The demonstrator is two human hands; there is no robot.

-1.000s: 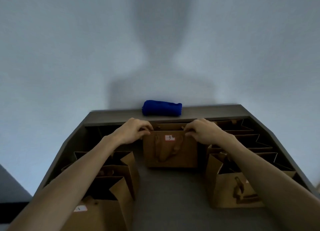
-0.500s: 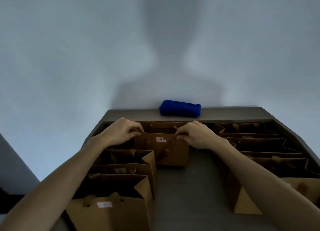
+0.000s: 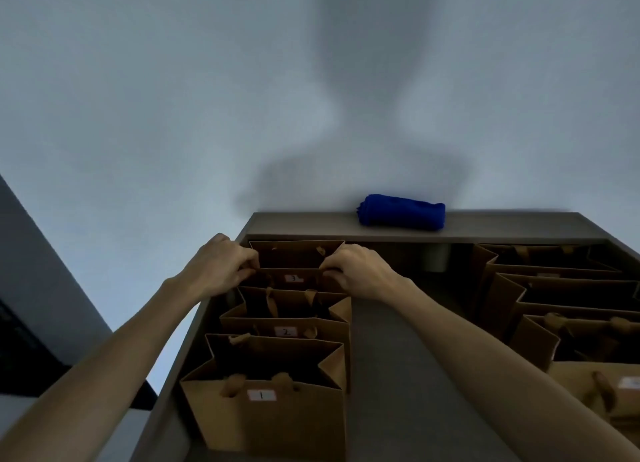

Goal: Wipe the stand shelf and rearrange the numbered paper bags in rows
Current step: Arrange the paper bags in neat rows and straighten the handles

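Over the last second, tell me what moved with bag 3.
Both hands, left hand and right hand, carried bag 3 leftward from mid-shelf to behind bag 2 and bag 1. Grip unchanged; blue cloth stayed on the ledge.

Brown paper bag 3 stands upright, open, at the back of the left row on the grey shelf, behind bag 2 and bag 1. More open bags row up at right; rolled blue cloth lies on the back ledge.
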